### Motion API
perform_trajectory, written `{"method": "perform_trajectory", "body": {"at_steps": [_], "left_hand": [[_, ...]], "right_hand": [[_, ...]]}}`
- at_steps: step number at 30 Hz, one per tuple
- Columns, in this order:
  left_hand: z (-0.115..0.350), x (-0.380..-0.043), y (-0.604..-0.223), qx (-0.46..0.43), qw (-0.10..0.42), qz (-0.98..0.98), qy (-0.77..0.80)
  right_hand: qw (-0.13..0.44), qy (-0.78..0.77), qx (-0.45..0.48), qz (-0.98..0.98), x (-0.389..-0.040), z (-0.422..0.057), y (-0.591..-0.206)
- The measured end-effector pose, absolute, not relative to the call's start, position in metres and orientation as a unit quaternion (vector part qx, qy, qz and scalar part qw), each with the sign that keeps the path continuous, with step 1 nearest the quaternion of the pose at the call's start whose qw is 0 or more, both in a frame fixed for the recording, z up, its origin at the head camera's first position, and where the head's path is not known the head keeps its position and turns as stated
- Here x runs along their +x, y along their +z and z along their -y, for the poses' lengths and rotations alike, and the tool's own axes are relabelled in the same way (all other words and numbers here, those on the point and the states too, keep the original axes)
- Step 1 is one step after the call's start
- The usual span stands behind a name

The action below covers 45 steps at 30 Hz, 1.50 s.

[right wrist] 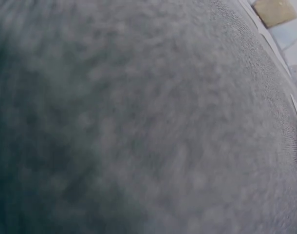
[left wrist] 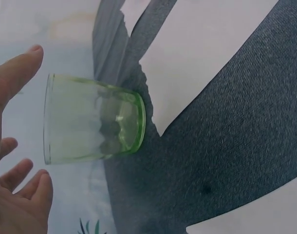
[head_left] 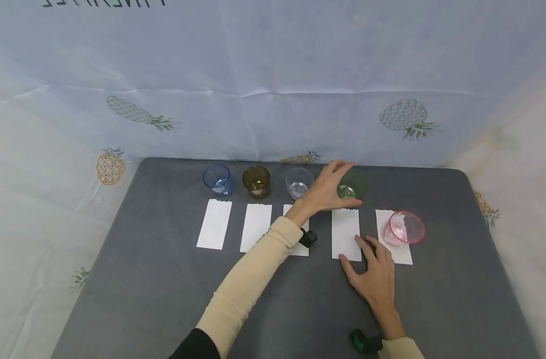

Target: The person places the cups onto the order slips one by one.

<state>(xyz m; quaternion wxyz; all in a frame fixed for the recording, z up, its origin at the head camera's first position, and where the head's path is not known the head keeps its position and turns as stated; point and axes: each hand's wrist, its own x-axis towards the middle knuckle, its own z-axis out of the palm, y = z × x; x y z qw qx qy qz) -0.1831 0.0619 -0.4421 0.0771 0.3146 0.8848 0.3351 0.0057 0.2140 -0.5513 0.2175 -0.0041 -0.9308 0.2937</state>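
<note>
At the table's back edge stands a green glass (head_left: 357, 183), upright just behind a white paper strip (head_left: 345, 232). My left hand (head_left: 325, 191) reaches over to it, thumb and fingers spread to either side. In the left wrist view, a gap shows between the fingers (left wrist: 34, 187) and the green glass (left wrist: 95, 119). Lower down, my right hand (head_left: 377, 276) is held low with fingers loosely bent, fingertips over the right edge of that same strip. A pink glass (head_left: 407, 227) stands on the rightmost paper strip (head_left: 403, 255), beyond the right hand.
Along the back stand a blue glass (head_left: 218, 179), a brown glass (head_left: 257, 180) and a clear glass (head_left: 299, 182). Paper strips (head_left: 214, 224) lie in front of them, one partly under my left forearm. A pineapple-print cloth (head_left: 273, 119) hangs behind the grey table (head_left: 156, 279).
</note>
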Motion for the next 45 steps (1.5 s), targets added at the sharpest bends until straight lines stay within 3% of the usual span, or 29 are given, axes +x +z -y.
{"method": "perform_trajectory", "body": {"at_steps": [19, 45], "left_hand": [[-0.068, -0.186, -0.453, 0.276, 0.097, -0.901, 0.321], [-0.072, -0.179, -0.440, 0.277, 0.075, -0.902, 0.324]], "right_hand": [[0.158, 0.269, -0.046, 0.949, 0.002, -0.213, -0.545], [0.152, 0.265, -0.048, 0.951, 0.005, -0.212, -0.547]]}}
